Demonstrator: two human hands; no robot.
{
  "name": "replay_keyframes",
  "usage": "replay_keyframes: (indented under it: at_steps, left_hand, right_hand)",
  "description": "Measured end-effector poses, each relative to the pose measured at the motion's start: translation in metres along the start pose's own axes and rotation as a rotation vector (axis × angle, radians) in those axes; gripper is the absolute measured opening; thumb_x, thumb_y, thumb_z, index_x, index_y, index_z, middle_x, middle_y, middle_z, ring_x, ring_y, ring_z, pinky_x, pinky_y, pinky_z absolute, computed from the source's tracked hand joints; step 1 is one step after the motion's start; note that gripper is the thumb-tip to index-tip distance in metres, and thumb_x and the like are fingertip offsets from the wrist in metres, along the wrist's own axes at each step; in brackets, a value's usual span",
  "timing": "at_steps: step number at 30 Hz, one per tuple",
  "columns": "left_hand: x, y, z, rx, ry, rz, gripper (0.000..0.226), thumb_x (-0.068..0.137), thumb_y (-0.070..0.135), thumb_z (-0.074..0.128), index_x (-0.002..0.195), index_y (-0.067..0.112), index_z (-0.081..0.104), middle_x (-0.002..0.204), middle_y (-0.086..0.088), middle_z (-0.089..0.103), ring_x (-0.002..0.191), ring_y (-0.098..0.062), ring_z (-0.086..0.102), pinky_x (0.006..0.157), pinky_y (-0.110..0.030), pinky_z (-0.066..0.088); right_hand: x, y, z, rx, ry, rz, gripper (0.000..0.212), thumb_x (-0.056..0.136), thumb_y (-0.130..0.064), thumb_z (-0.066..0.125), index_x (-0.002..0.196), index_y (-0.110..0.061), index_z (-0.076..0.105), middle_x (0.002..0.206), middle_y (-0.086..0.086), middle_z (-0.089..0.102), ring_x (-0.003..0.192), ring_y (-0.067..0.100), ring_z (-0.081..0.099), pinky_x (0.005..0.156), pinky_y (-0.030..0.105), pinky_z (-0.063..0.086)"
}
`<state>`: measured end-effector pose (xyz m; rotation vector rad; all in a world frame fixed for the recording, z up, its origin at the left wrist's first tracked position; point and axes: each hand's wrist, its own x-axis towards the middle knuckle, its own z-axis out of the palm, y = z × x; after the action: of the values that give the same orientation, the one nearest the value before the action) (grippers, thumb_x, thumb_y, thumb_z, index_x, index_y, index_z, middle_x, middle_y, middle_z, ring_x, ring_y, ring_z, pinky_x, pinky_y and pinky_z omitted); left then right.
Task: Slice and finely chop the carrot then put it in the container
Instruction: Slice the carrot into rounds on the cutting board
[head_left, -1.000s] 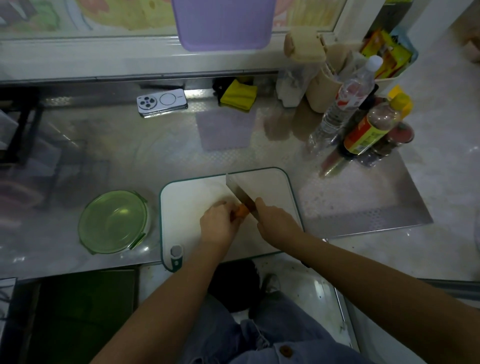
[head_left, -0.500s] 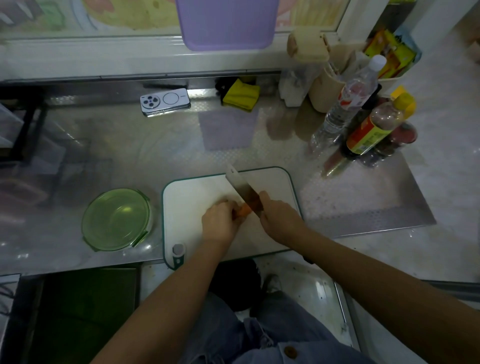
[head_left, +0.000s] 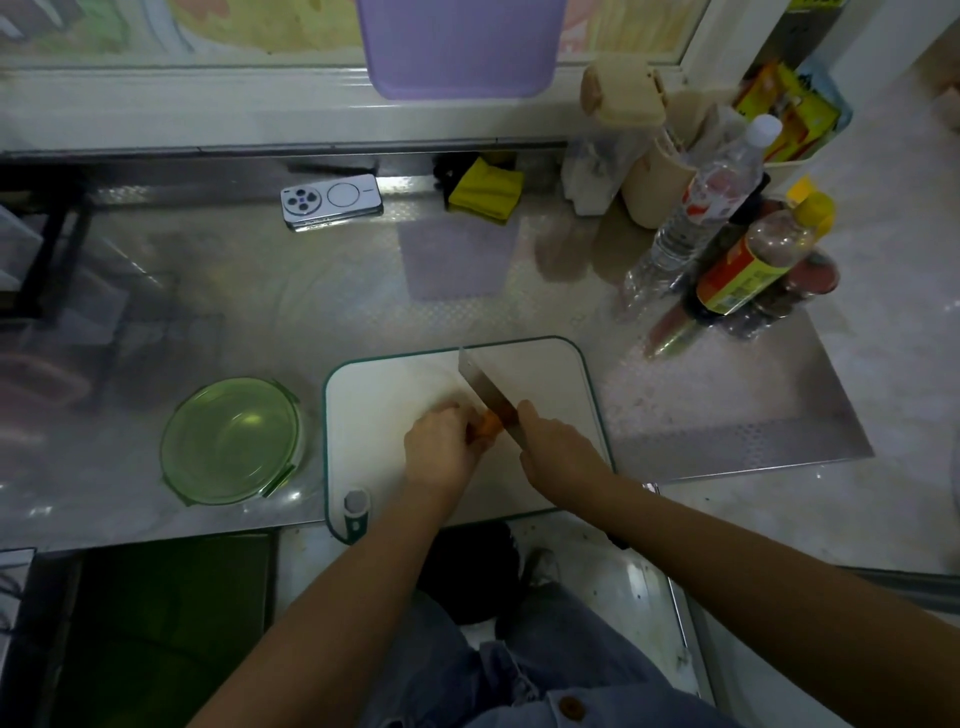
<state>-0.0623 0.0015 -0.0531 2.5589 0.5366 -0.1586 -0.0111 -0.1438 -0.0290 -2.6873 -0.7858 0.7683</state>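
Steel counter (head_left: 311, 312), reflective, runs the width of the view under a window sill.

White cutting board (head_left: 384, 415) with green rim lies at the near edge of the counter, centre.

Round green container (head_left: 167, 441) sits just left of the board, on the counter, not touching it. Whether a lid is on it cannot be told.

Left hand (head_left: 441, 447) is on the board, fingers curled down over the carrot, pinning it. Right hand (head_left: 558, 452) is just beside it, fingers wrapped round the handle of a cleaver (head_left: 483, 387); the handle itself is hidden by the hand.

Cleaver blade points away from the person, its edge down against the carrot.

Clear water bottle (head_left: 696, 208) and a yellow-capped sauce bottle (head_left: 753, 260) stand far right, well apart from the board.

Phone (head_left: 332, 200) lies face down at the back of the counter; yellow cloth (head_left: 485, 189) to its right.

Carrot (head_left: 488, 423): short orange stub on the board, showing between the two hands, touching the blade.
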Motion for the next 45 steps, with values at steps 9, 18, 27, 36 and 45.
replay_keyframes:
  at_steps: [9,18,27,36,45]
  left_hand:
    - [-0.002,0.0,-0.001,-0.003,0.025,0.034,0.017,0.081,0.038,0.068,0.093,0.025,0.07,0.093,0.002,0.064,0.087,-0.02,0.06,0.065,-0.026,0.035]
    - [0.0,-0.002,-0.002,-0.007,0.011,0.026,0.026,0.084,0.042,0.066,0.1,0.023,0.069,0.101,0.001,0.067,0.093,-0.019,0.06,0.072,-0.025,0.039]
    - [0.001,-0.003,0.0,-0.003,0.009,0.026,0.022,0.082,0.043,0.067,0.092,0.024,0.07,0.091,0.002,0.066,0.086,-0.021,0.061,0.068,-0.028,0.041]
    - [0.004,-0.006,0.003,0.04,-0.008,0.042,0.025,0.082,0.045,0.065,0.095,0.024,0.071,0.091,0.001,0.066,0.085,-0.021,0.061,0.068,-0.03,0.046]
    - [0.006,-0.008,0.001,0.04,-0.028,0.052,0.025,0.081,0.047,0.066,0.093,0.025,0.071,0.09,0.002,0.065,0.084,-0.021,0.06,0.068,-0.029,0.044]
  right_hand:
    - [0.014,0.0,0.007,0.048,0.058,-0.011,0.025,0.096,-0.011,0.038,0.121,-0.008,0.038,0.092,0.012,0.058,0.077,0.032,0.058,0.059,0.035,0.039]
    - [0.004,0.0,-0.018,0.058,0.059,-0.079,0.026,0.094,-0.013,0.044,0.118,-0.008,0.037,0.076,0.004,0.048,0.063,0.022,0.047,0.055,0.031,0.035]
    - [-0.007,0.003,-0.013,0.027,-0.031,-0.012,0.039,0.093,-0.01,0.041,0.131,-0.008,0.03,0.081,0.005,0.046,0.068,0.022,0.047,0.059,0.032,0.037]
    - [0.001,-0.006,0.002,0.106,0.017,0.029,0.049,0.091,-0.004,0.04,0.138,-0.012,0.029,0.092,0.012,0.057,0.078,0.031,0.056,0.063,0.035,0.042]
    - [-0.003,0.004,-0.007,0.014,-0.054,-0.008,0.044,0.093,-0.008,0.041,0.135,-0.011,0.028,0.093,0.011,0.057,0.07,0.022,0.048,0.059,0.031,0.036]
